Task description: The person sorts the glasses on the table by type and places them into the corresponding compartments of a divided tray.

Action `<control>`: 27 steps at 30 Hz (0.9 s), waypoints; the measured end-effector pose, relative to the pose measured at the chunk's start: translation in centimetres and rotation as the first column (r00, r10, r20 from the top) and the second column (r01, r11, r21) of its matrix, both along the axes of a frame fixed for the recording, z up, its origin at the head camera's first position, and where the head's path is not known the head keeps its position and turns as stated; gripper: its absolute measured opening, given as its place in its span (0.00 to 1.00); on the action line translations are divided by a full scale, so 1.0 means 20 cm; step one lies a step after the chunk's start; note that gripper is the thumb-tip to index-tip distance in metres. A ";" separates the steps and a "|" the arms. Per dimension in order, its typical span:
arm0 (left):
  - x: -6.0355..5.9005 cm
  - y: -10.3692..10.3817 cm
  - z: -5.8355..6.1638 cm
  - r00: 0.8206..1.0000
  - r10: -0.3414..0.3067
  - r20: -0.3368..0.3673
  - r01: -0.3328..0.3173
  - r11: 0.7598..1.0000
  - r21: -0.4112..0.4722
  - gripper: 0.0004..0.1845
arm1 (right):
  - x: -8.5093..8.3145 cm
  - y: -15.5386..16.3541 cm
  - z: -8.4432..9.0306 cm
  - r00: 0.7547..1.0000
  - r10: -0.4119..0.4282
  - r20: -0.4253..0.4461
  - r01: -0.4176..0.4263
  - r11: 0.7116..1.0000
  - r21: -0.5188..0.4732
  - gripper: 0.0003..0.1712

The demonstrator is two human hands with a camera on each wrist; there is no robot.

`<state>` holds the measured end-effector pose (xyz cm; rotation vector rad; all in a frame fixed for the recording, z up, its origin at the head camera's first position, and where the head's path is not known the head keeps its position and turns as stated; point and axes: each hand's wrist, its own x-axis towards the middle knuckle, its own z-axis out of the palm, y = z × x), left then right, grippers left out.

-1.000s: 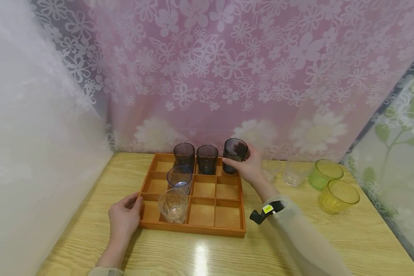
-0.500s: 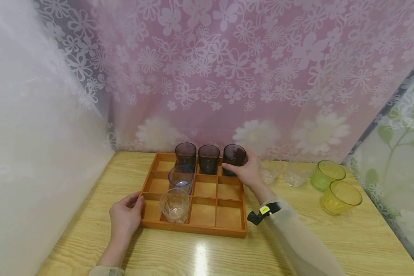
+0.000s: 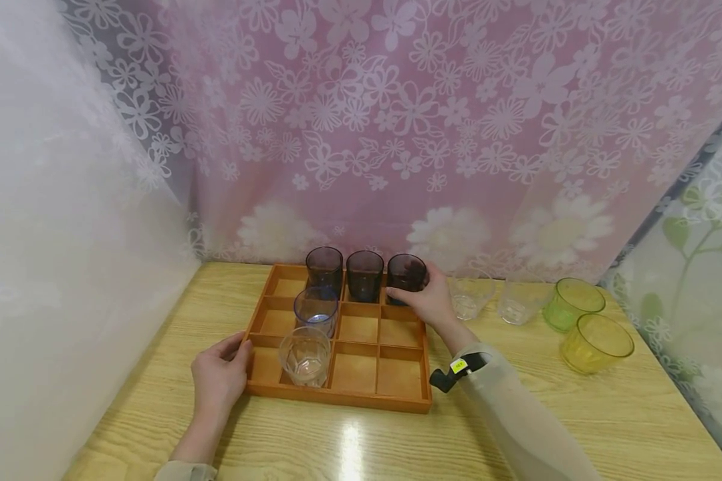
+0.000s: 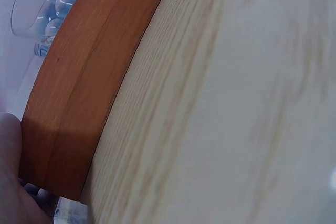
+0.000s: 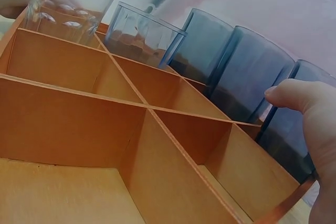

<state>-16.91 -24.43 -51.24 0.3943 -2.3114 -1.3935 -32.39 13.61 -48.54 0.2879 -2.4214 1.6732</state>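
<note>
My right hand (image 3: 434, 300) grips a dark tinted glass (image 3: 406, 274), thumb in front, in the back right compartment of a wooden divided tray (image 3: 343, 398). Two more dark glasses, a middle one (image 3: 364, 277) and a left one (image 3: 324, 268), stand beside it in the back row. A blue-rimmed clear glass (image 3: 315, 310) sits in the middle row, and a clear faceted glass (image 3: 305, 357) in the front row. My left hand (image 3: 219, 374) holds the tray's left edge near the front corner, thumb on the rim. In the right wrist view the dark glass (image 5: 286, 140) sits low between the dividers.
To the right of the tray on the wooden table (image 3: 505, 414) stand two clear glasses, one nearer (image 3: 468, 300) and one farther right (image 3: 517, 304). Beyond them are a green glass (image 3: 568, 307) and a yellow glass (image 3: 592, 344). A flowered curtain (image 3: 397, 167) hangs behind.
My right hand has lowered the dark glass into the back right compartment, level with the other two. My left hand has kept its hold on the tray.
</note>
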 end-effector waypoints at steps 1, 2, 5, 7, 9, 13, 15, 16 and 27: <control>0.00 0.00 0.00 1.000 0.002 0.000 -0.002 1.000 -0.002 0.13 | 0.00 0.00 0.00 1.000 0.000 0.002 0.000 1.000 0.002 0.45; 0.00 0.00 0.00 1.000 0.003 -0.002 -0.003 1.000 -0.003 0.13 | 0.00 0.00 0.00 1.000 -0.001 0.004 0.001 1.000 0.005 0.45; 0.00 0.00 0.00 1.000 0.008 -0.002 -0.008 1.000 -0.006 0.13 | 0.00 0.00 0.00 1.000 0.001 0.012 -0.001 1.000 0.015 0.46; 0.00 0.00 0.00 1.000 0.012 0.002 -0.012 1.000 -0.009 0.13 | 0.00 0.01 0.01 1.000 0.009 0.019 -0.010 1.000 0.016 0.47; 0.00 0.00 0.00 1.000 0.011 0.005 -0.011 1.000 -0.009 0.13 | 0.00 0.01 0.01 0.999 0.022 0.028 -0.022 1.000 0.022 0.48; 0.00 0.00 -0.01 1.000 0.008 0.007 -0.008 1.000 -0.006 0.13 | 0.02 0.03 0.03 0.996 0.069 0.060 -0.069 0.998 0.001 0.52; -0.01 0.00 -0.01 1.000 0.006 0.009 -0.006 1.000 -0.005 0.13 | 0.04 0.05 0.05 0.994 0.084 0.077 -0.083 0.997 -0.006 0.55; -0.01 0.00 -0.01 1.000 0.005 0.010 -0.005 1.000 -0.004 0.13 | 0.05 0.06 0.06 0.992 0.089 0.086 -0.089 0.996 -0.009 0.56; 0.00 0.00 0.00 1.000 0.009 0.000 -0.009 1.000 -0.015 0.13 | 0.17 0.20 0.11 0.990 0.123 0.067 -0.119 0.992 -0.051 0.55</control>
